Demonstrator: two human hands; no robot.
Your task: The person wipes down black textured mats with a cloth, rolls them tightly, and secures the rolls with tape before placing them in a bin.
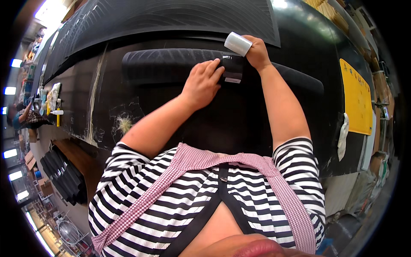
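A long black ribbed roll (pixel 162 64) lies across a black worktable (pixel 239 124). My right hand (pixel 257 53) grips a roll of clear tape (pixel 238 43) just above the black roll's top edge. A strip of clear tape (pixel 233 68) runs down from it over the black roll. My left hand (pixel 202 83) lies flat on the black roll, its fingertips pressing the left side of that strip.
A large black ribbed sheet (pixel 171 17) is spread at the back of the table. A yellow sheet (pixel 355 98) and a white rag (pixel 342 137) lie at the right. Tools (pixel 55 109) sit at the far left, where another person (pixel 23 118) works. Black rolls (pixel 62 175) are stacked on the floor.
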